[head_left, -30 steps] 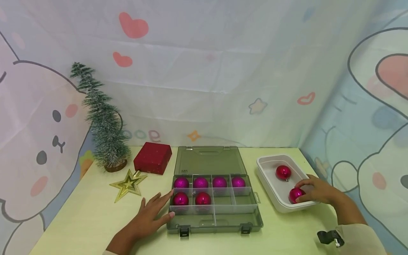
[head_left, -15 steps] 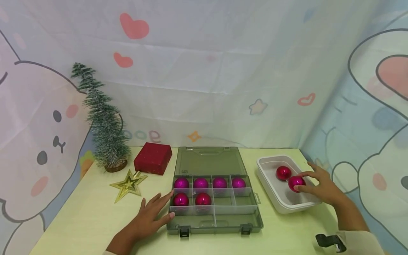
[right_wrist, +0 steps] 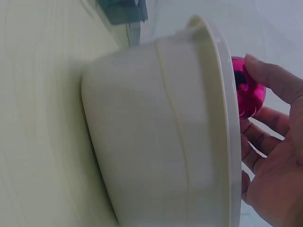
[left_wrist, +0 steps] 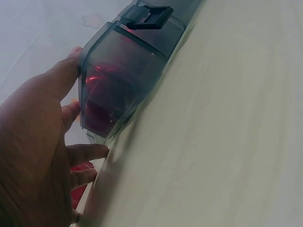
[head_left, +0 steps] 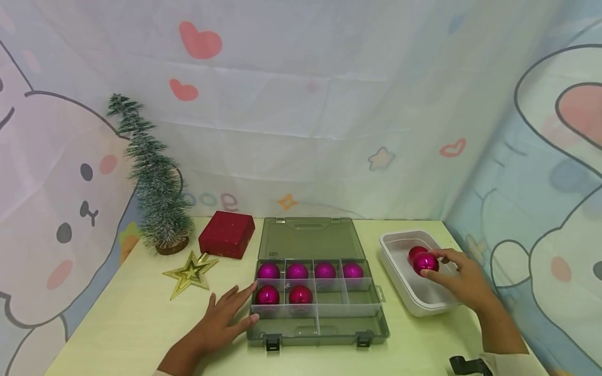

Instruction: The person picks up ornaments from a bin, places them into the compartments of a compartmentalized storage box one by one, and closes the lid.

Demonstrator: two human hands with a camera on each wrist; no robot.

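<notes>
My right hand (head_left: 463, 277) pinches a shiny magenta Christmas ball (head_left: 425, 264) between thumb and fingers, over the white plastic bin (head_left: 406, 297). Behind it, partly covered in the head view, a red ball (head_left: 416, 253) lies in the bin. The right wrist view shows the held ball (right_wrist: 249, 92) just above the bin's rim. My left hand (head_left: 218, 324) rests with spread fingers against the left side of a green see-through compartment box (head_left: 348, 325), lid laid back. Glittery purple balls (head_left: 297, 271) fill its back row. Two shiny balls (head_left: 300, 294) sit in the middle row's left compartments.
Left of the box lie a gold star (head_left: 192, 273) and a dark red square box (head_left: 227, 235). A small frosted Christmas tree (head_left: 162, 203) stands at the back left. A printed cloth (head_left: 305, 130) hangs behind the table (head_left: 122, 318).
My right hand has lifted the magenta ball from the bin's near end and carried it back and leftward, in front of the other ball. The left hand stays at the box.
</notes>
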